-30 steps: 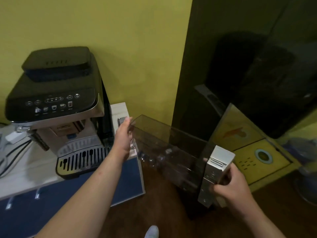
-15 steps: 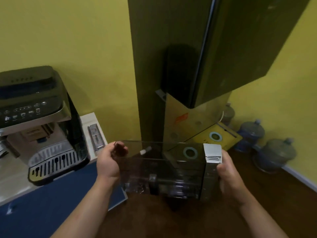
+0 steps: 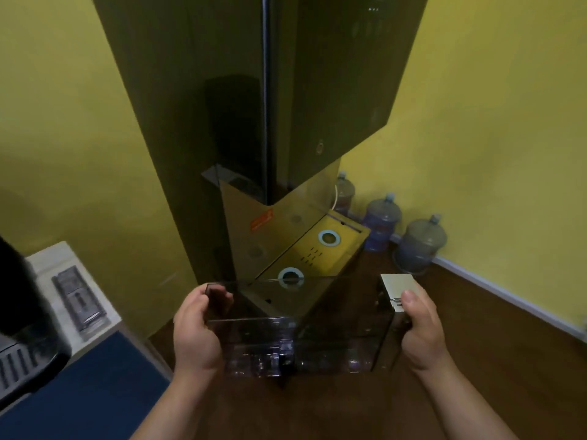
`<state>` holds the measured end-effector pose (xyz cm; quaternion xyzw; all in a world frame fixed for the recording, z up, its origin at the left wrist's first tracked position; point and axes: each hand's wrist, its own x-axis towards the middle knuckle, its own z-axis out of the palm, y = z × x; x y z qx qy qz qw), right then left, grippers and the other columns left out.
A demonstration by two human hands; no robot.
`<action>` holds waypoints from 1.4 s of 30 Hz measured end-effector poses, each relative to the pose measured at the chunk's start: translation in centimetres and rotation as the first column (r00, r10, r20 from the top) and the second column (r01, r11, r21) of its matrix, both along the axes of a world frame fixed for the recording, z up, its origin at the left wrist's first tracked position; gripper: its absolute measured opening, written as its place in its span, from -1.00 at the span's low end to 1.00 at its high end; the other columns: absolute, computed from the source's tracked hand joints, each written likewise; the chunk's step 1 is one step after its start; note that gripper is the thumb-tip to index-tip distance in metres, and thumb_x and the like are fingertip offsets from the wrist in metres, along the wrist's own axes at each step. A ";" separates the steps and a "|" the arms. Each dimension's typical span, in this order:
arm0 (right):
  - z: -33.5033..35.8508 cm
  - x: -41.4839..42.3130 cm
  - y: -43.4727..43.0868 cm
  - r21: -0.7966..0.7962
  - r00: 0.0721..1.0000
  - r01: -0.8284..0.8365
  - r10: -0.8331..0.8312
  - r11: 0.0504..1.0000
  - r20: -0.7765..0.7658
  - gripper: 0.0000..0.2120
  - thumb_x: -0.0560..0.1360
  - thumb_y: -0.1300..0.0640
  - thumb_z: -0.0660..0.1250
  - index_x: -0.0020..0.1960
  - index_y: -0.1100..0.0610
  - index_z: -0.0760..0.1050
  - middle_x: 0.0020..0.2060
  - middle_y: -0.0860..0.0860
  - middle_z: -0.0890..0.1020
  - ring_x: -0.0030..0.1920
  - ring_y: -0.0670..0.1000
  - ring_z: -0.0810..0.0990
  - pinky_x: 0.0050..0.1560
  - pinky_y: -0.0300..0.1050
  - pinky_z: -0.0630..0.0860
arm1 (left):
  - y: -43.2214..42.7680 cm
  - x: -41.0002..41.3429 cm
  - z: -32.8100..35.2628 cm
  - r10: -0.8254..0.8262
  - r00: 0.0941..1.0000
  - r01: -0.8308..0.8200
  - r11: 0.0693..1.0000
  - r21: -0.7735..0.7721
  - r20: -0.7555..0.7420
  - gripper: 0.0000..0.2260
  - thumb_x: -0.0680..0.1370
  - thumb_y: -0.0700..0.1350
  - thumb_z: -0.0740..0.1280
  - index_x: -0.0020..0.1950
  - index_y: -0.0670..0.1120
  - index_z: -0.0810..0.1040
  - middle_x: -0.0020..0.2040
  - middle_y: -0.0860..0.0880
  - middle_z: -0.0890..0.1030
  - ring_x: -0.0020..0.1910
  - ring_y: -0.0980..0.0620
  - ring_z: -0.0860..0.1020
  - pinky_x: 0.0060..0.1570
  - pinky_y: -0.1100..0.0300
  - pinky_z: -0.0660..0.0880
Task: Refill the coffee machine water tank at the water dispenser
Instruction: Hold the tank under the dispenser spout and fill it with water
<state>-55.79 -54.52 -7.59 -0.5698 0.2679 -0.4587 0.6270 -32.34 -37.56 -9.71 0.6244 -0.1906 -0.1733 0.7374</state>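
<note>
At the far left, the dark corner of the coffee machine (image 3: 28, 338) is seen on the white bench (image 3: 104, 315), with a blue panel (image 3: 95, 392) below the bench's near edge. A leaflet-like card (image 3: 77, 300) lies flat by the bench's right edge. The clear, smoke-tinted water tank (image 3: 301, 325) is held in mid-air above the dark wooden floor (image 3: 508, 344). Its left end is gripped by the left hand (image 3: 195, 331), fingers wrapped over the rim; its right end, with the silver handle piece (image 3: 398, 289), is gripped by the right hand (image 3: 422, 331), thumb on top. Directly beyond the tank stands the tall dark water dispenser (image 3: 254, 90), its yellow drip tray (image 3: 320, 252) partly seen through the tank's wall. At the right, three large water bottles (image 3: 422, 242) stand on the floor against the yellow wall (image 3: 508, 122).
</note>
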 end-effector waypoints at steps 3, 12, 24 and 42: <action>-0.2 -1.6 -1.4 -0.004 0.998 0.058 -0.058 0.998 0.006 -0.68 0.41 0.16 0.10 -0.16 0.00 0.65 -0.31 -0.04 0.67 -0.29 -0.09 0.63 -0.31 -0.32 0.52 | -2.2 -0.5 -0.8 -0.066 0.998 0.065 0.998 0.021 0.025 -0.64 0.63 -0.08 0.03 -0.10 -0.05 0.60 -0.10 -0.20 0.59 0.04 -0.28 0.52 0.13 -0.14 0.45; -2.1 -7.1 -8.3 -0.016 0.986 0.169 -0.169 0.985 0.015 -0.74 0.42 0.12 0.13 -0.04 0.21 0.52 -0.28 0.00 0.65 -0.26 -0.01 0.61 -0.29 -0.26 0.51 | -11.4 -5.1 -0.8 -0.098 0.989 0.091 0.993 -0.073 -0.110 -0.63 0.53 -0.06 0.09 -0.19 0.02 0.69 -0.14 -0.15 0.58 -0.06 -0.09 0.53 0.05 0.01 0.43; -1.9 -14.8 -25.0 0.009 1.000 0.012 -0.012 1.000 -0.012 -0.61 0.34 -0.11 0.29 0.00 0.16 0.55 -0.19 0.10 0.65 -0.15 0.14 0.61 -0.18 -0.13 0.53 | -25.0 -15.6 -0.4 0.063 0.950 -0.086 0.994 -0.063 -0.305 -0.63 0.69 -0.15 0.07 -0.10 -0.04 0.65 -0.14 -0.03 0.67 -0.04 0.01 0.59 0.20 -0.01 0.43; -3.6 -11.0 -43.2 0.026 0.959 -0.282 0.283 0.959 -0.018 -0.71 0.41 0.17 0.10 0.04 0.28 0.44 -0.26 -0.02 0.66 -0.22 -0.01 0.64 -0.25 -0.22 0.56 | -38.8 -14.5 -3.4 0.206 0.937 -0.208 0.978 0.023 -0.280 -0.68 0.59 0.02 0.13 -0.13 0.02 0.66 -0.11 -0.12 0.65 -0.01 -0.14 0.58 0.15 -0.15 0.44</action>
